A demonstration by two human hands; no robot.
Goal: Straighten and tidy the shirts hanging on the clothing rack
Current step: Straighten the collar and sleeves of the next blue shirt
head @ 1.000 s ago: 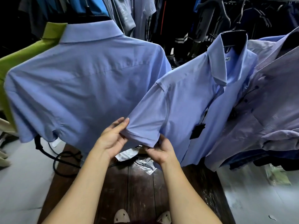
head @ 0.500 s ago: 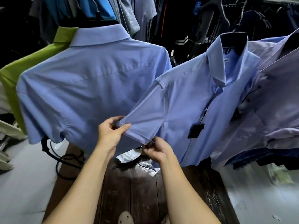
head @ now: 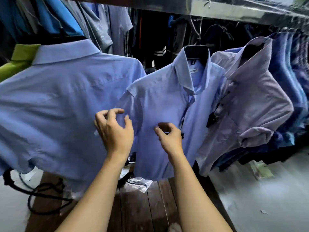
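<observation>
Single view, head-worn, wide-angle. It looks forward and slightly down from the wearer's eye level, close to the light blue shirt [head: 160, 101] at centre. The rail [head: 217, 9] lies along the top edge, the wooden floor planks [head: 143, 206] along the bottom. The frame edges are blurred.

The short sleeve [head: 129, 101] of the middle blue shirt [head: 163, 101] was released, and the left hand [head: 115, 131] and right hand [head: 168, 138] were raised before its front, fingers loosely curled.

1. Dark wooden boards [head: 142, 213] are lying underfoot.
2. A pale floor [head: 260, 195] is showing on both sides.
3. A black cable [head: 31, 200] is curling over the boards' left edge.
4. A clear plastic bag [head: 141, 184] is lying on the boards.
</observation>
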